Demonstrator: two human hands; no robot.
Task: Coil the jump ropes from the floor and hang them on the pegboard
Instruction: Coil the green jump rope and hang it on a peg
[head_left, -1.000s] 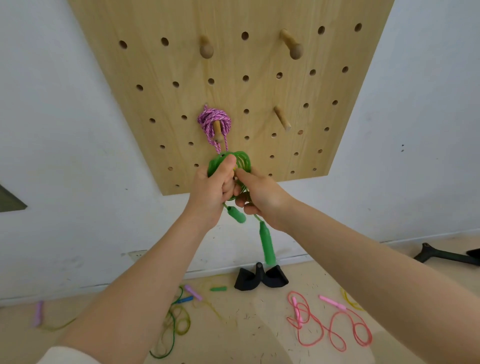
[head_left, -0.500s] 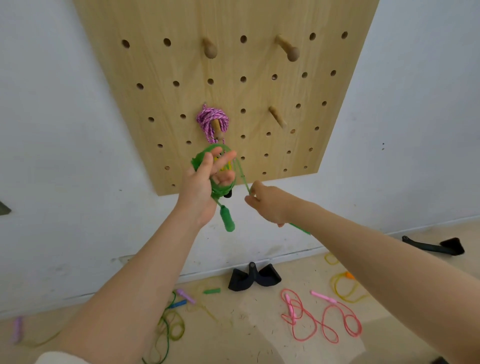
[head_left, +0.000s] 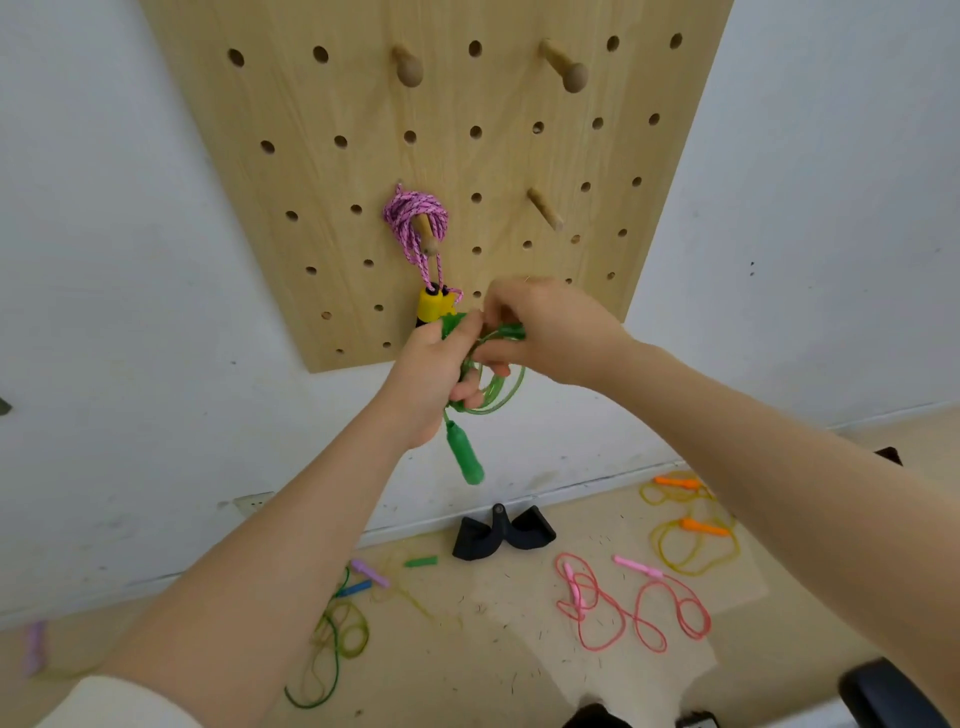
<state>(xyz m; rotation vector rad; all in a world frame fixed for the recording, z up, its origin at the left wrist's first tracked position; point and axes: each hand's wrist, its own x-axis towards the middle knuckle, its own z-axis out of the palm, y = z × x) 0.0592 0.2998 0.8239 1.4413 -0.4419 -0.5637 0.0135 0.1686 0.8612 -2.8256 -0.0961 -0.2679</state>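
Where pegboard (head_left: 332, 171) ends, both hands grip green rope (head_left: 493, 395).

Bright even daylight, soft shadows, wide-angle edge warp, slight motion blur w/ hands (head_left: 498, 353)

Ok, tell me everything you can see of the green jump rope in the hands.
The green jump rope is a thin, glossy, plastic-looking cord gathered into several loose loops, held in front of the lower edge of the pegboard. The left hand grips the bundle; the right hand pinches cord at its top. One matte green handle dangles below the left hand. A second handle is not visible. It hangs on no peg yet.
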